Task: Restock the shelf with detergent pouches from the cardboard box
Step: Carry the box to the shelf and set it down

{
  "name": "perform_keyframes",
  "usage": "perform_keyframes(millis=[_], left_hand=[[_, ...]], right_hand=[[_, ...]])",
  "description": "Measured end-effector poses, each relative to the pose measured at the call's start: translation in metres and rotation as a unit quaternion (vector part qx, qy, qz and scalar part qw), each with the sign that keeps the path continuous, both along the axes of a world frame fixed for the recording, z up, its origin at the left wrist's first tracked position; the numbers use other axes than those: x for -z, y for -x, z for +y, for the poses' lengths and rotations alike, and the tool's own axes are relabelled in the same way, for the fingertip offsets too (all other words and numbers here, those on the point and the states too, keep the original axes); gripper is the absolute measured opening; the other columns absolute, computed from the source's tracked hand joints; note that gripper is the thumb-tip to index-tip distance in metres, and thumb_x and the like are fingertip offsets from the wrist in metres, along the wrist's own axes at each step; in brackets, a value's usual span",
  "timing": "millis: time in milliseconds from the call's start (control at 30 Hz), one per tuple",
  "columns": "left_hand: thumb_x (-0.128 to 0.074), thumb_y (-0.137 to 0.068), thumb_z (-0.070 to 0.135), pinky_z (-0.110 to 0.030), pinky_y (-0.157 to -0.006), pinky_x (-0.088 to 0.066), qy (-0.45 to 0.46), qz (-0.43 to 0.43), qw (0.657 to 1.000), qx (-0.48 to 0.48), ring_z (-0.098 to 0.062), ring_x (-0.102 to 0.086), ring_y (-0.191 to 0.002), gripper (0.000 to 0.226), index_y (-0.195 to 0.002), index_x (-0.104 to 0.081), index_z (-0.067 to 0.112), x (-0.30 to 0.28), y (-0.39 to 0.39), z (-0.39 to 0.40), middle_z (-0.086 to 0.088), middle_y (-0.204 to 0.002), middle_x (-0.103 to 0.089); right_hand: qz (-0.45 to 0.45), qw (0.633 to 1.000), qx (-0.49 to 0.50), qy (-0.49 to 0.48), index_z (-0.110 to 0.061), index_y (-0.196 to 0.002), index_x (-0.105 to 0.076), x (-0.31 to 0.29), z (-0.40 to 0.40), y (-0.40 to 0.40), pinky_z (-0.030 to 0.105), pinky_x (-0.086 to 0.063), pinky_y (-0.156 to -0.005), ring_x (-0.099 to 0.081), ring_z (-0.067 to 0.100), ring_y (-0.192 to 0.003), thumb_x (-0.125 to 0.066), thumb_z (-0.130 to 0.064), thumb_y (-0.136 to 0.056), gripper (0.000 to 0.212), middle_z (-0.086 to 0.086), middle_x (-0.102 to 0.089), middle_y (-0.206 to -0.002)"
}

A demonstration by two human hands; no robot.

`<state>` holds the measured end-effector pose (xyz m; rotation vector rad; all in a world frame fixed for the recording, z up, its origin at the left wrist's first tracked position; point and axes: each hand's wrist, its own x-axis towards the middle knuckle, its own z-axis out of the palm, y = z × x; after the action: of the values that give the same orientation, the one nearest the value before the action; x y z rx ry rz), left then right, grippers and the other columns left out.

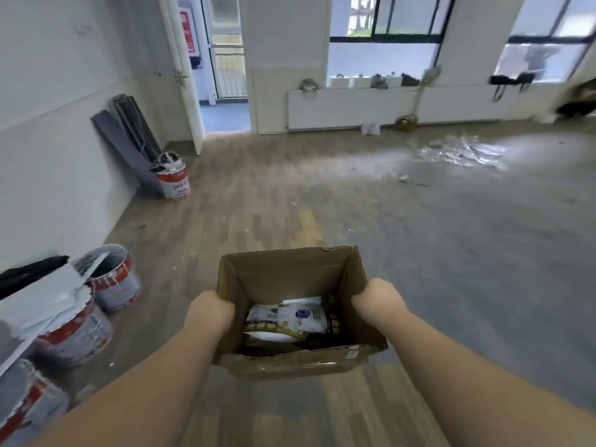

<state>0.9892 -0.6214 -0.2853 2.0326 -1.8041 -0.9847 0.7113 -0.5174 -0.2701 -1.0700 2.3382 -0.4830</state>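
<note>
An open brown cardboard box (283, 275) hangs in front of me above the wooden floor. My left hand (211, 309) grips its left wall and my right hand (375, 298) grips its right wall. Inside lie several detergent pouches (301, 316), white with green and gold print and a blue round logo, stacked flat at the bottom. No shelf is in view.
Paint buckets (116, 279) with red bands stand along the left wall, one more bucket (174, 180) beside leaning grey boards (129, 140). An open door (225, 91) is straight ahead. Crumpled clear plastic (461, 151) lies on the floor at the right, under the windows.
</note>
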Motion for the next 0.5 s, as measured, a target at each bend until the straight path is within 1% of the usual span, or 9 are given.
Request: perform_keyframes(millis=[67, 167, 233, 333, 400, 500], left_hand=[[-0.054, -0.089, 0.016, -0.03, -0.06, -0.042, -0.001, 0.013, 0.999, 0.035, -0.03, -0.06, -0.075, 0.017, -0.081, -0.064, 0.005, 0.0, 0.071, -0.006, -0.015, -0.083, -0.064], [-0.054, -0.089, 0.015, -0.032, -0.066, -0.043, 0.011, 0.028, 0.995, 0.091, -0.034, -0.06, -0.078, 0.017, -0.086, -0.066, 0.003, -0.001, 0.174, -0.012, -0.017, -0.086, -0.065], [-0.054, -0.087, 0.012, -0.031, -0.066, -0.043, 0.012, 0.028, 0.99, 0.135, -0.034, -0.059, -0.077, 0.016, -0.085, -0.066, 0.002, 0.0, 0.24, -0.014, -0.017, -0.083, -0.065], [-0.055, -0.086, 0.011, -0.03, -0.065, -0.043, 0.006, 0.023, 0.979, 0.204, -0.03, -0.056, -0.072, 0.011, -0.079, -0.062, 0.007, 0.002, 0.339, -0.011, -0.009, -0.074, -0.06], [-0.055, -0.086, 0.01, -0.029, -0.061, -0.043, 0.003, 0.019, 0.969, 0.247, -0.026, -0.054, -0.066, 0.012, -0.076, -0.062, 0.007, 0.011, 0.403, -0.01, -0.009, -0.072, -0.059], [-0.053, -0.086, 0.009, -0.027, -0.053, -0.041, -0.009, 0.008, 0.947, 0.321, -0.026, -0.057, -0.064, 0.014, -0.081, -0.065, 0.003, 0.023, 0.496, -0.007, -0.013, -0.075, -0.064]], right_hand=[[0.012, 0.999, 0.04, 0.001, -0.014, -0.064, -0.051, -0.005, 0.015, 0.062, 0.028, -0.041, -0.055, -0.053, 0.021, -0.062, -0.052, -0.015, -0.087, 0.023, 0.004, -0.055, -0.069], [0.025, 0.994, 0.105, 0.0, -0.014, -0.063, -0.05, -0.009, 0.044, 0.144, 0.028, -0.04, -0.055, -0.051, 0.02, -0.059, -0.051, -0.015, -0.085, 0.022, 0.004, -0.054, -0.067], [0.02, 0.987, 0.16, -0.002, -0.012, -0.064, -0.049, -0.008, 0.067, 0.193, 0.027, -0.038, -0.053, -0.051, 0.021, -0.059, -0.051, -0.013, -0.084, 0.02, 0.004, -0.055, -0.068], [0.006, 0.969, 0.248, -0.005, -0.01, -0.066, -0.049, -0.002, 0.1, 0.26, 0.026, -0.036, -0.051, -0.053, 0.026, -0.063, -0.051, -0.011, -0.081, 0.015, 0.006, -0.056, -0.069], [0.006, 0.954, 0.301, -0.01, -0.01, -0.067, -0.05, 0.002, 0.121, 0.301, 0.026, -0.038, -0.052, -0.054, 0.025, -0.063, -0.051, -0.012, -0.082, 0.015, 0.006, -0.057, -0.07], [0.013, 0.931, 0.364, -0.026, -0.012, -0.067, -0.05, 0.011, 0.146, 0.359, 0.026, -0.038, -0.051, -0.053, 0.024, -0.063, -0.053, -0.013, -0.083, 0.016, 0.005, -0.056, -0.07]])
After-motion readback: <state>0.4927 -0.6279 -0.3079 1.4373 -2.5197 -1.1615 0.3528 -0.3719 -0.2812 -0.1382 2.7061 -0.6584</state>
